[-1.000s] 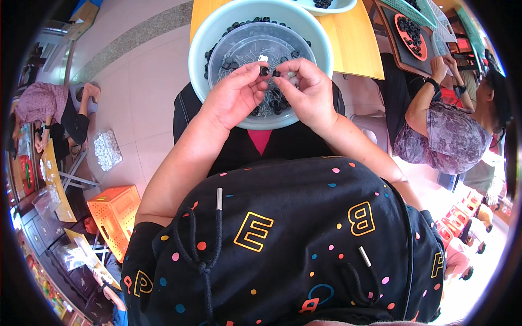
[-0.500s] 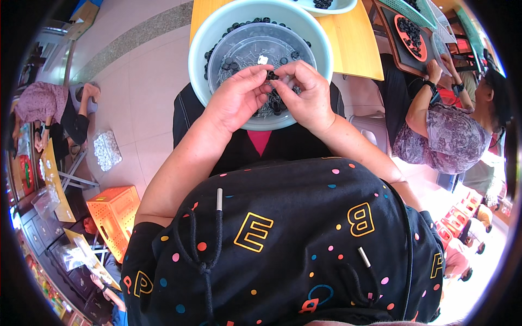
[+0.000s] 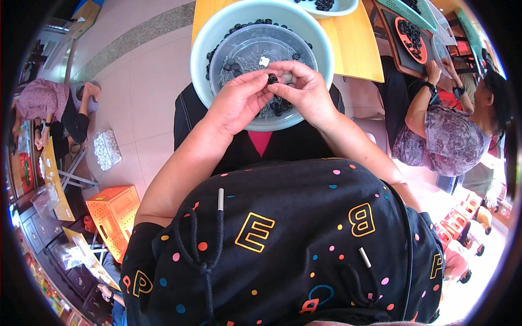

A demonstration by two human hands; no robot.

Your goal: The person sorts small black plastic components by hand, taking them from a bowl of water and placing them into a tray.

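Note:
Between the fingertips of both hands is a small round black part, partly covered by the fingers. My left hand pinches it from the left, while my right hand grips it from the right. Below them a clear round tub sits inside a large light-blue basin. The tub contains many thin metal screws or pins and loose black parts. A small white piece lies among them. More black parts fill the gap between tub and basin.
A yellow tabletop stands beyond the basin, with another light-blue basin at its edge. At right, a seated person works beside an orange plate of black parts. An orange crate and a bag of white pieces are at left.
My fingers have shifted slightly around the black part, which shows more plainly between them now. The view has moved a little; the basin and tub remain in place.

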